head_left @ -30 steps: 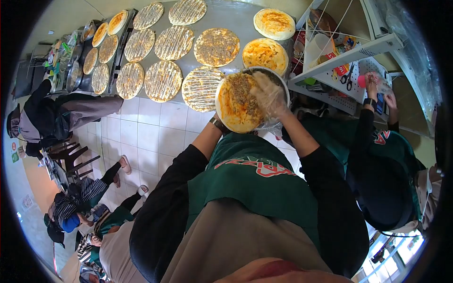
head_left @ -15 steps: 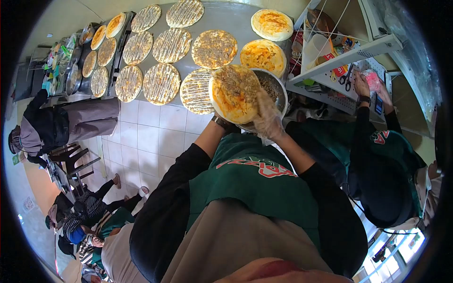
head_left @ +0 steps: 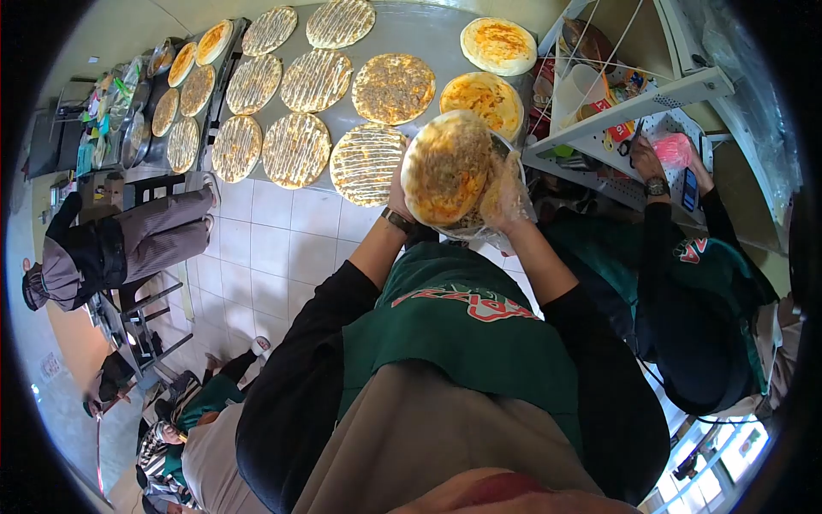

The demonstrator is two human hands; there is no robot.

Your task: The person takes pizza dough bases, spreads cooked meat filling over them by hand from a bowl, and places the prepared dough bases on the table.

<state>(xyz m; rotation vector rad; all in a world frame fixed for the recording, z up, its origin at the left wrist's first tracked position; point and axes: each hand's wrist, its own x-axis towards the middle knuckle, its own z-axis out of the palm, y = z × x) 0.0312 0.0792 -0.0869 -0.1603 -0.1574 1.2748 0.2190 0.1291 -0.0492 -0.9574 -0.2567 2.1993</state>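
A round flatbread [head_left: 447, 171] with orange sauce and brown minced topping is tilted over a metal bowl [head_left: 519, 163] in front of me. My left hand [head_left: 400, 190] supports the flatbread's left edge, its fingers partly hidden beneath. On the right side, my right hand [head_left: 506, 199], in a clear plastic glove, is at the flatbread's edge above the bowl; what its fingers hold, if anything, is hidden. Just left lies a flatbread with white drizzle [head_left: 368, 164]. Behind the bowl is one with orange sauce [head_left: 485, 103], and a minced-topped one [head_left: 393, 88] lies farther back.
The metal counter [head_left: 419, 21] carries several more round flatbreads. A white shelf [head_left: 638, 107] with scissors and packets stands at the right. Beside it, a co-worker's hands [head_left: 648, 161] hold a pink bundle. Other people are at the left, near a dark chair [head_left: 141, 295].
The flatbread was lifted and tilted left, then came back over the bowl, its topping now more spread. At the left, a person has moved. The co-worker's hands have shifted around the pink bundle.
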